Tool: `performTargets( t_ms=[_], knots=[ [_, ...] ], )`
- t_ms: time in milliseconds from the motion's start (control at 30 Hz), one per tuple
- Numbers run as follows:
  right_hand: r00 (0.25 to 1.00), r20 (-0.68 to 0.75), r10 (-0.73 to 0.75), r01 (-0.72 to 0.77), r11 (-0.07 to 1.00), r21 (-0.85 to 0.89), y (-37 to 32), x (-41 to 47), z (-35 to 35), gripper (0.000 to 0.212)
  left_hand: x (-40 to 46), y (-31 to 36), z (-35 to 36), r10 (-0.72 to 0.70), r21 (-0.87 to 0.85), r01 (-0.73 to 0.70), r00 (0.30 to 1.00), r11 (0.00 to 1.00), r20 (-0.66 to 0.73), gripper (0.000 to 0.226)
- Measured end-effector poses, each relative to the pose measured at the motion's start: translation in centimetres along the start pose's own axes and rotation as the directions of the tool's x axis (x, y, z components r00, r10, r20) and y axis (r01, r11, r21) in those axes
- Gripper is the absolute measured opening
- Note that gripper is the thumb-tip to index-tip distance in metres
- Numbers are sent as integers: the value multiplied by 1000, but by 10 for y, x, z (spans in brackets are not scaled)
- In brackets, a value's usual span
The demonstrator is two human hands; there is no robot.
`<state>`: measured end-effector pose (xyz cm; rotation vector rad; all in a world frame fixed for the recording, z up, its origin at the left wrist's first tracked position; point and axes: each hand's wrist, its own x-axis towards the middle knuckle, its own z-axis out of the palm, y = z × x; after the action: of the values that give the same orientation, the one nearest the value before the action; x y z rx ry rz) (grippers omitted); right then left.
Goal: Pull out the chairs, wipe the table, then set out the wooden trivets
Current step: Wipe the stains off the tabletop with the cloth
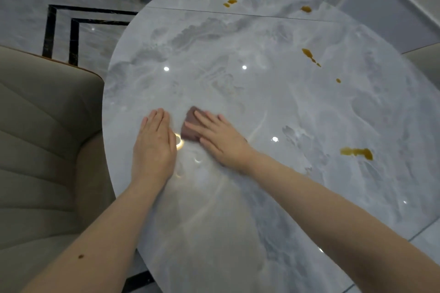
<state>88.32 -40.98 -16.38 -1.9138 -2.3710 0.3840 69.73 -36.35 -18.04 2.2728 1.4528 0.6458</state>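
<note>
Chair [42,150]: beige padded seat at the far left, standing just off the worktop's left rim, already drawn back from under it by the look of things.
Left hand [154,145]: flat on the worktop [214,66], palm down, fingers straight and together, holding nothing. It reads as a brace, just left of the cloth and not touching it.
Cloth [188,123]: small brownish-purple pad lying flat near the left edge, half hidden under the right hand. Its long side runs roughly away from the person, tilted a little to the right.
Right hand [219,138]: pressed flat on the cloth, fingers straight and slightly spread, pointing up and to the left. No curl, no pinch, just downward pressure.
Near spill [357,153]: the biggest amber smear, well to the right of the right hand and a touch nearer the person.
Far spills [309,54]: a drip trail up and to the right, with a single drop [338,80] below it and more blots [230,2] [306,9] past the seam at the far side.
The key relation: every stain lies to the right of or beyond the cloth, none to its left. The right hand is the nearer one and already on the cloth, so I judge the sweep runs rightward.
Stage: wiping is barely started, stains untouched.
Trivets: none in sight.
</note>
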Motion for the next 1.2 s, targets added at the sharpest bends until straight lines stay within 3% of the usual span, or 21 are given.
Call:
performTargets(
  t_ms=[133,200,300,367,467,567,667,733,800,900,1000,1067,1200],
  knots=[
    [967,86,-239,241,970,-21,-6,-91,11,46,1,-2,1,2,11,-2,1000,1000,4,45],
    [968,92,-235,237,971,-13,14,-97,7,47,1,-2,3,4,17,-4,1000,1000,5,44],
    [994,-6,107,-107,994,22,46,-53,-1,49,0,-2,5,5,18,-5,1000,1000,-7,42],
    [944,-104,313,-310,949,49,47,-15,-4,47,0,-3,7,20,24,-19,1000,1000,-15,41],
    [896,-174,408,-405,913,53,17,18,3,46,1,-4,7,21,19,-20,1000,1000,-10,41],
    [952,-158,264,-261,965,36,-22,-9,16,49,2,-3,4,8,-21,-8,1000,1000,-5,41],
    [997,-46,68,-66,997,41,-46,-80,26,51,0,-2,1,4,-46,-4,1000,999,-4,42],
    [998,-12,57,-56,997,53,-28,-115,24,51,-3,-2,1,2,-47,-2,1000,999,-10,41],
    [977,-36,212,-210,976,50,9,-126,15,54,-4,-2,1,-5,-46,5,1000,999,-15,41],
    [857,-132,499,-493,867,77,52,-104,3,53,-4,-1,2,-22,-60,20,999,998,-29,41],
    [778,-197,596,-596,800,65,45,-52,4,48,-1,-2,2,-49,-113,44,998,993,-36,40],
    [821,-198,535,-536,843,56,18,-28,7,50,1,-3,0,-90,-192,83,996,978,-30,39],
    [988,-80,135,-136,991,0,-38,-55,18,50,-1,-7,-11,-111,-273,105,994,956,-6,39]
  ],
)
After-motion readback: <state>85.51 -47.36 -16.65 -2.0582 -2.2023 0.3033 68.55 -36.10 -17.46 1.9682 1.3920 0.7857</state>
